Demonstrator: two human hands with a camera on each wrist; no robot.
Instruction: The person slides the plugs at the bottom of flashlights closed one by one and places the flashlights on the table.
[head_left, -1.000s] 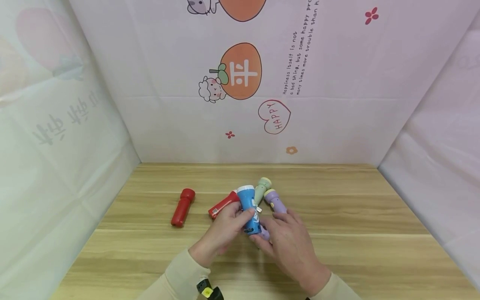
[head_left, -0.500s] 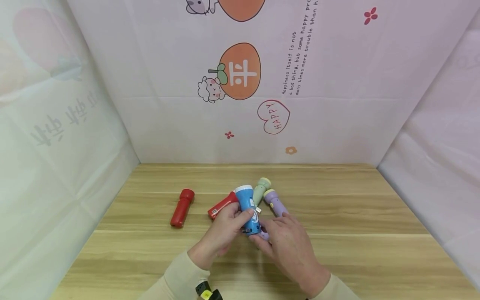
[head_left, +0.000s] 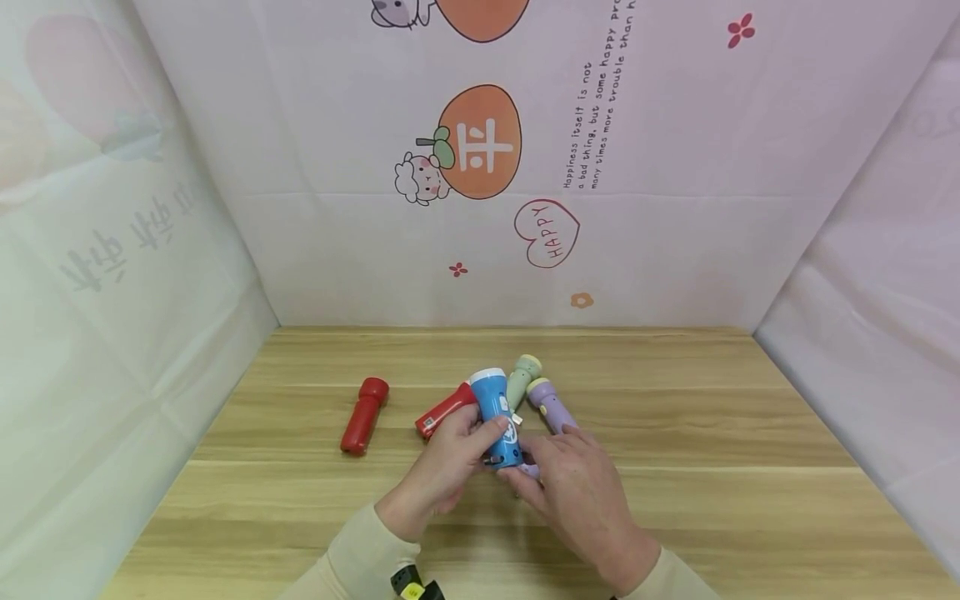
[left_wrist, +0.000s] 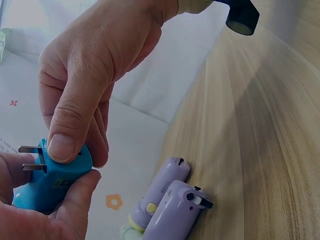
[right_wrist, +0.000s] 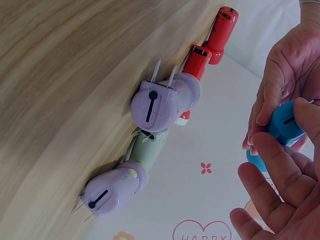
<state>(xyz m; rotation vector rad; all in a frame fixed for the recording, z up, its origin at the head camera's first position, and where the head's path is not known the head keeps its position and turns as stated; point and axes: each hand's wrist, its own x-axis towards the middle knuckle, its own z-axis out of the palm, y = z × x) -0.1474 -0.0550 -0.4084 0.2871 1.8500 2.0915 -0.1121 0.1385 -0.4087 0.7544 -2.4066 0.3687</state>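
Observation:
A blue flashlight (head_left: 491,398) with a white rim is held over the table in the head view, lens end pointing away. My left hand (head_left: 442,458) grips its body, thumb across the side. Two metal prongs (left_wrist: 31,158) stick out from its tail end in the left wrist view. My right hand (head_left: 585,492) pinches that tail end; its thumb (left_wrist: 64,145) presses on the end beside the prongs. In the right wrist view the other right fingers (right_wrist: 272,200) spread away from the flashlight. Below the hands lies a purple flashlight (right_wrist: 155,110) with its prongs out, mostly hidden in the head view.
Another purple flashlight (head_left: 551,407) lies by my right fingertips, with a pale green one (head_left: 525,371) behind it. One red flashlight (head_left: 446,410) lies just left of the blue one, a second (head_left: 364,415) farther left. White printed cloth (head_left: 645,250) hangs behind the wooden table (head_left: 712,450).
The blue flashlight has turned slightly about its length, showing more of its white print. Both hands stay in nearly the same place, and the flashlights on the table have not moved.

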